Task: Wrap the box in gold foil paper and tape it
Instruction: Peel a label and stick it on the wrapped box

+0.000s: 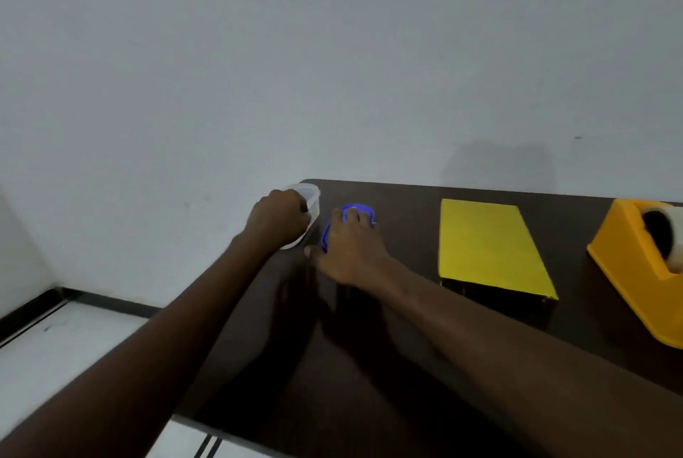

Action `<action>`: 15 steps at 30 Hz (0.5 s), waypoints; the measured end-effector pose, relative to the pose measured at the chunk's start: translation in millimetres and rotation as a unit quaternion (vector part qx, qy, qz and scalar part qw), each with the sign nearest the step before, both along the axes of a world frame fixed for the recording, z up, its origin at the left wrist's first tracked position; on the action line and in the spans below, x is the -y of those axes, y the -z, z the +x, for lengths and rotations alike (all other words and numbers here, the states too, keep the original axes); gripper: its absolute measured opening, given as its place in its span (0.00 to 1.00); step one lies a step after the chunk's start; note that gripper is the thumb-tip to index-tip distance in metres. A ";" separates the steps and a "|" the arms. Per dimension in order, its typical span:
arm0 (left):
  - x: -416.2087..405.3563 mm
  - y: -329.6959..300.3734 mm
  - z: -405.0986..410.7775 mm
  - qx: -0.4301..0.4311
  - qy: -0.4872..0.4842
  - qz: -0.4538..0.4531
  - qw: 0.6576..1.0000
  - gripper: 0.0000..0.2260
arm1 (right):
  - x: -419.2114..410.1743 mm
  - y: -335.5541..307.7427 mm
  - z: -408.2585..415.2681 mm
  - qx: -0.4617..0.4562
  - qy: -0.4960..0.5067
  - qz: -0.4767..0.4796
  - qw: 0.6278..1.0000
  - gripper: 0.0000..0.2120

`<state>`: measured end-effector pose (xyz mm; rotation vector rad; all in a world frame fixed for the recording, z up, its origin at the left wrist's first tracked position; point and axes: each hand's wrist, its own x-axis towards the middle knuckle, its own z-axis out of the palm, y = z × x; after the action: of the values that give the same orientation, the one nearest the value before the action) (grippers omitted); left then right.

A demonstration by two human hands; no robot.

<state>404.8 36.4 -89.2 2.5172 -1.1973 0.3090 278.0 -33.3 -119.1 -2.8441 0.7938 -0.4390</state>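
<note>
left hand fingers curled round translucent plastic tub | right hand fingers spread on blue lid

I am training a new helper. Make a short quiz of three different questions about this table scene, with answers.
1. True or false: the left hand grips the white container.
2. What lies under the right hand? A) blue lid B) scissors C) tape roll
3. Fill in: the tape dispenser stands to the ___ of the gold-wrapped box.

Key: 1 true; 2 A; 3 right.
</note>
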 end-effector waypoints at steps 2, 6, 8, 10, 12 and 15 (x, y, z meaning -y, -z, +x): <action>-6.5 4.0 2.9 -0.005 0.019 -0.018 1.000 0.10 | -1.6 12.4 17.2 -0.003 -0.003 -0.003 1.000 0.36; -20.2 2.9 8.3 -0.021 0.062 -0.024 0.998 0.12 | 2.1 33.7 43.1 -0.024 0.009 0.014 1.000 0.42; -23.5 -2.2 12.8 -0.043 0.079 -0.018 0.996 0.11 | 7.9 44.9 47.0 -0.035 0.012 0.008 0.999 0.43; -24.3 -8.8 19.3 -0.065 0.077 -0.027 0.995 0.10 | 11.4 52.0 47.3 -0.029 0.012 -0.001 1.000 0.43; -19.7 -13.6 31.7 -0.076 0.067 -0.042 0.994 0.11 | 11.9 55.5 47.7 -0.021 0.008 -0.004 1.000 0.42; -4.7 -16.7 49.4 -0.111 0.066 0.001 0.992 0.10 | 10.6 57.3 46.5 -0.015 -0.002 -0.014 1.000 0.43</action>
<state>454.3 41.1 -72.5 2.3839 -1.2641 -0.0058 324.5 -43.9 -176.4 -2.8842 0.7923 -0.4125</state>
